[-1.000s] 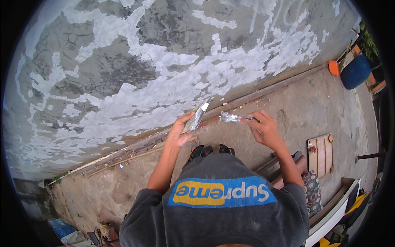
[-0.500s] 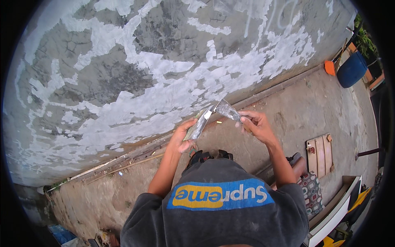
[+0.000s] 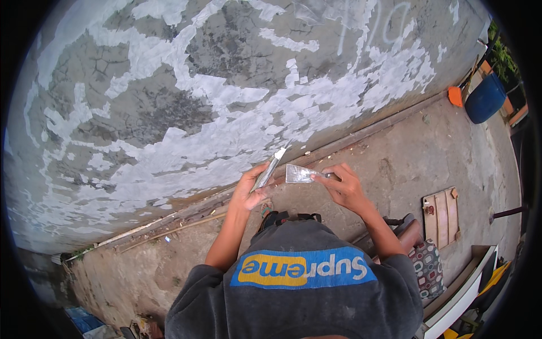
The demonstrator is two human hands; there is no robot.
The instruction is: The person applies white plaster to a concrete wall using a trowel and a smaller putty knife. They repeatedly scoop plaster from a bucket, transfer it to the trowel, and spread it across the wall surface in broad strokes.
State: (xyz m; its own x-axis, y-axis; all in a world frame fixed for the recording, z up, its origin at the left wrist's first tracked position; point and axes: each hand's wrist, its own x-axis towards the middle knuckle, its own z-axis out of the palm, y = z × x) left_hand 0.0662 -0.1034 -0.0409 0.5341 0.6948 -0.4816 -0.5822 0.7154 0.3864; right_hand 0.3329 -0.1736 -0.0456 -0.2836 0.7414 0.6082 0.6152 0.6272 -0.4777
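White paste (image 3: 280,153) sits at the upper end of a thin, flat plate (image 3: 267,172), which the left hand (image 3: 249,188) holds near its lower part, the fingers wrapped closely about it. Seen almost edge-on, the plate slants, its long axis running from the palm up and to the right, toward the foot of the patchy grey-and-white wall (image 3: 226,113). Whether its tip meets the wall cannot be told from this angle; it appears apart.

Just to the right, the right hand (image 3: 346,190) has its fingers closed on the dark handle of a metal putty knife (image 3: 299,174), one finger reaching forward onto the blade. The knife lies nearly level across the view, its broad edge facing left toward the plate, so the two long axes cross at a steep angle. A narrow gap shows between them. From that edge, the paste lies up and slightly left; the right hand's fingers are farther back, with the blade between them and the plate. Below both tools is bare concrete floor (image 3: 389,161).
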